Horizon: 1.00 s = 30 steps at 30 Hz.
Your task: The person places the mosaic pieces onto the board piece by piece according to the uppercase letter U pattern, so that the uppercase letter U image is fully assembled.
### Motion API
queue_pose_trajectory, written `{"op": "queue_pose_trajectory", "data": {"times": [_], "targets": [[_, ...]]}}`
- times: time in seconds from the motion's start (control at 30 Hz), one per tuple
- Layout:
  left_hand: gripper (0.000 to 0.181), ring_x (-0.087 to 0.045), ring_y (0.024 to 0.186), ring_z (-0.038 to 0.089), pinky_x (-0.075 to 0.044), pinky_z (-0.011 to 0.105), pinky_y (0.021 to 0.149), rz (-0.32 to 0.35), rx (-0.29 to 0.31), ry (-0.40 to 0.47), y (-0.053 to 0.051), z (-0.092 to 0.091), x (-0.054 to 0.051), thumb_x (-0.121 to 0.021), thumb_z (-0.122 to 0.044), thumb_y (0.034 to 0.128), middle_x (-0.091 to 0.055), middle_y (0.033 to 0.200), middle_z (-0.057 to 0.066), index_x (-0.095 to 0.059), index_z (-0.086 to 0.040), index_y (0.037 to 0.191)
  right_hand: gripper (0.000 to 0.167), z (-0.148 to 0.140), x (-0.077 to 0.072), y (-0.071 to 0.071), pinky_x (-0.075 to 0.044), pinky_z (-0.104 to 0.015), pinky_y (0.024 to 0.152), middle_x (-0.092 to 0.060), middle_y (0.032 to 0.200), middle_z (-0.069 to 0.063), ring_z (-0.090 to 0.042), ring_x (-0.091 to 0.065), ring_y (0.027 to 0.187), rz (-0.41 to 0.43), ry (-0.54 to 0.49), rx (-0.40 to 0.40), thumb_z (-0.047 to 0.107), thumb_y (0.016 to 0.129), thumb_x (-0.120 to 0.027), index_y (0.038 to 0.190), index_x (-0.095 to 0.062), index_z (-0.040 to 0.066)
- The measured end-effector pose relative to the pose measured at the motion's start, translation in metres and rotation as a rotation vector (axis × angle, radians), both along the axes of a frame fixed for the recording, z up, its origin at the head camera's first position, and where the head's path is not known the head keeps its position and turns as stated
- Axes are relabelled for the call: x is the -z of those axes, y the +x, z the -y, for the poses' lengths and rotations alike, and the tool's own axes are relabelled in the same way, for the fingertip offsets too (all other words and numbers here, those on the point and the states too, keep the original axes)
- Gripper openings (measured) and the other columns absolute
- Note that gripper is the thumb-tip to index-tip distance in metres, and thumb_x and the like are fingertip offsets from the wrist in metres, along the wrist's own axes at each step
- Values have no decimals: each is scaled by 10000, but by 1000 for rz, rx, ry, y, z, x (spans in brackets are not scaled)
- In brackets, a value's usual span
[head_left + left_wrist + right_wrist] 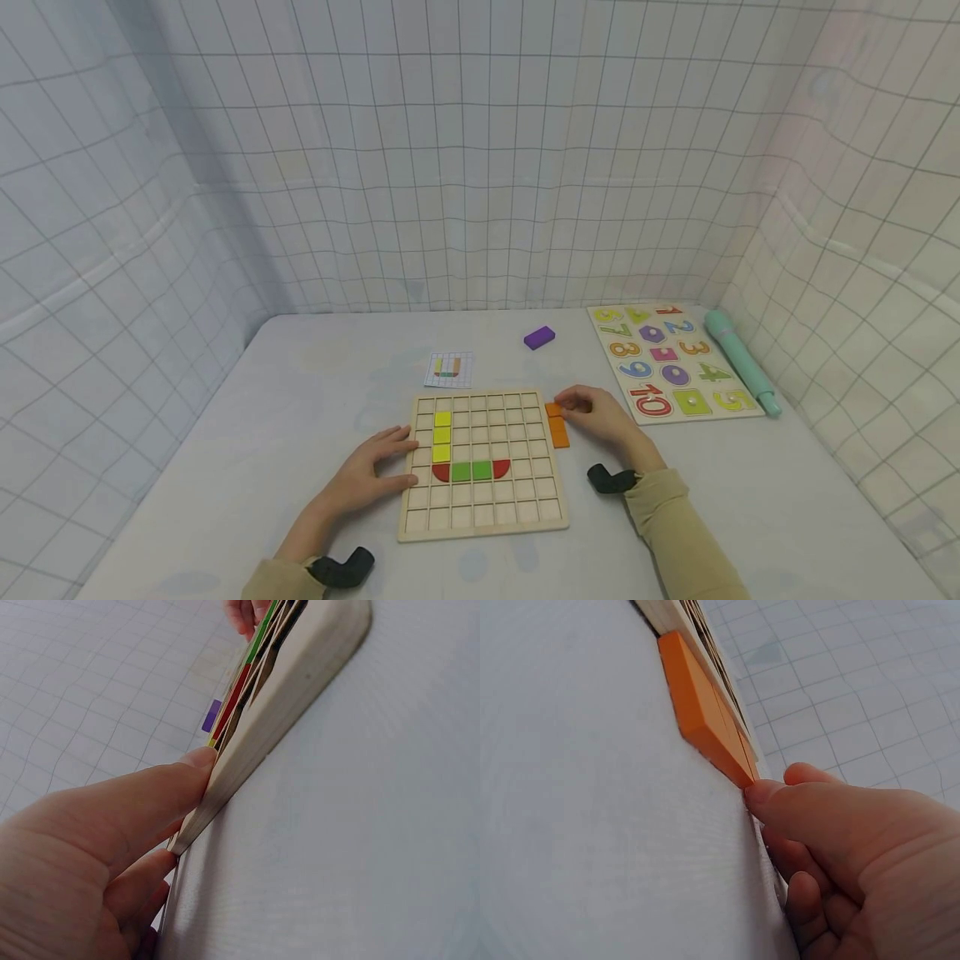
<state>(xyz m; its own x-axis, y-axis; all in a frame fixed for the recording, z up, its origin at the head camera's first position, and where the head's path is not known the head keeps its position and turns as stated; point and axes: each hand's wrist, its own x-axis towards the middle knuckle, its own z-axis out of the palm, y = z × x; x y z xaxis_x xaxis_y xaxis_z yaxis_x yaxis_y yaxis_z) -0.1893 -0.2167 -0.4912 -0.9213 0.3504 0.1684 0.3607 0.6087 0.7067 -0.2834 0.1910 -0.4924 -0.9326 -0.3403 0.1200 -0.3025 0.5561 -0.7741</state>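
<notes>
A wooden grid board (525,517) lies flat between the two hands. Yellow square tiles (442,436) form a column in it, above a row of green tiles (471,472) with a red rounded tile (502,469) at each end. My left hand (367,471) rests on the board's left edge, thumb and fingers extended. Along the board's right edge lie orange tiles (559,437) in a column. At their far end, my right hand (600,414) pinches an orange tile between thumb and fingers; the right wrist view shows the thumb tip (761,791) against it.
Behind the board lies a small pattern card (450,371). A purple block (539,337) stands farther back. On the right are a number puzzle board (667,362) and a mint-green tube-like object (742,362). Grid-patterned cloth walls (480,167) surround the table.
</notes>
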Motion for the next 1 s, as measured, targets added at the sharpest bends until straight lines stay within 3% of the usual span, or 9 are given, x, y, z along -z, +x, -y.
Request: {"op": "queue_pose_trajectory", "data": {"times": [0.33, 0.73, 1.0], "targets": [[521, -297, 1344, 382, -240, 603, 1049, -9, 2, 1, 0, 0, 1, -752, -369, 780, -442, 1420, 116, -635, -121, 1223, 175, -1, 0, 2, -483, -297, 758, -650, 940, 30, -130, -572, 840, -50, 20, 4, 159, 865, -688, 1037, -686, 128], [523, -296, 1342, 390, -238, 616, 1041, 1, 5, 19, 0, 0, 0, -753, -365, 779, -437, 1420, 133, -633, -119, 1225, 182, -2, 5, 1, -481, -275, 681, -636, 849, 51, -122, -565, 759, -97, 43, 87, 169, 844, -713, 1019, -694, 119], [521, -294, 1342, 393, -235, 621, 1040, 2, 5, 16, 0, 0, -1, -750, -368, 780, -435, 1421, 132, -633, -125, 1226, 196, -1, 5, 1, -495, -279, 709, -653, 911, 31, -119, -575, 786, -96, 20, 138, 192, 844, -716, 1026, -685, 127]]}}
